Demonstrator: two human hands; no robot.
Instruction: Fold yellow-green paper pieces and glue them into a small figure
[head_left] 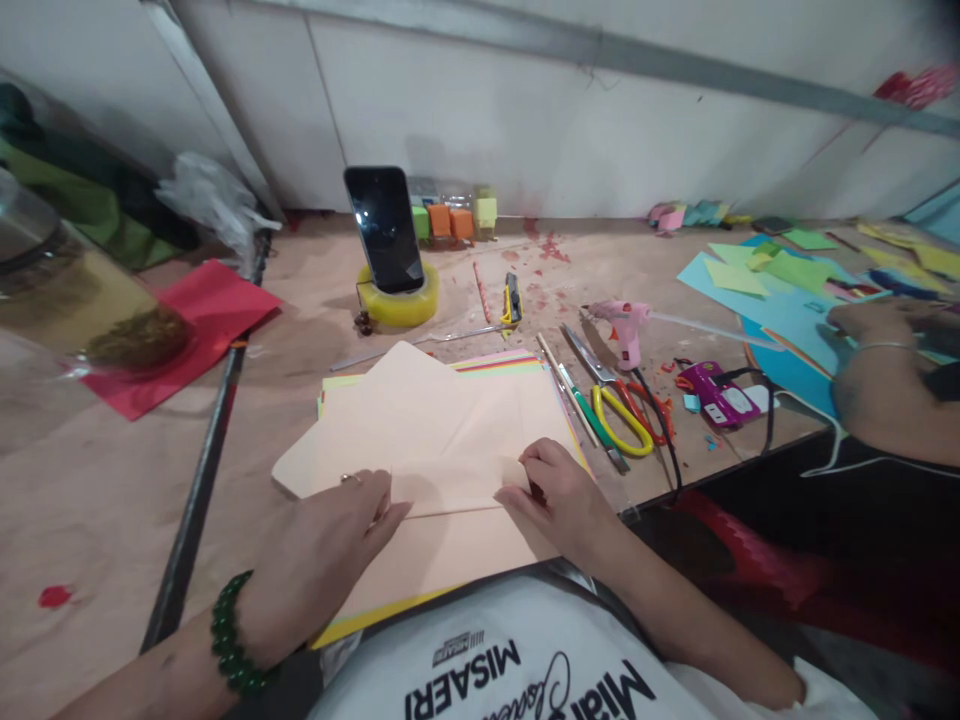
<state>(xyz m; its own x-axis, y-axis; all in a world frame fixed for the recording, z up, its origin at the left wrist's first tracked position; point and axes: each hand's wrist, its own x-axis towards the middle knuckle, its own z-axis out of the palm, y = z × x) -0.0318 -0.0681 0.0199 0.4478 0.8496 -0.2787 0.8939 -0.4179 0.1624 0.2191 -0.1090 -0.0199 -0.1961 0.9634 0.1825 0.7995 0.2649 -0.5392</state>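
Observation:
Both of my hands pinch a folded peach sheet of paper (450, 485) by its two ends, low over a stack of coloured paper (442, 560). My left hand (322, 550), with a ring and a green bead bracelet, closes on the left end. On the right end, the thumb and fingers of my right hand (559, 500) are closed. The top of the stack is peach, with yellow, green and pink edges showing beneath. A pale card with rounded corners (296, 462) sticks out at the stack's left side.
Right of the stack lie scissors (626, 420), a green pen (581, 400), a pink glue gun (630, 330) and a purple power strip (716, 395). Behind are a cutter (511, 298) and a phone (384, 230) on a tape roll (409, 305). A jar (82, 290) stands left; another person's hand (877, 340) works right.

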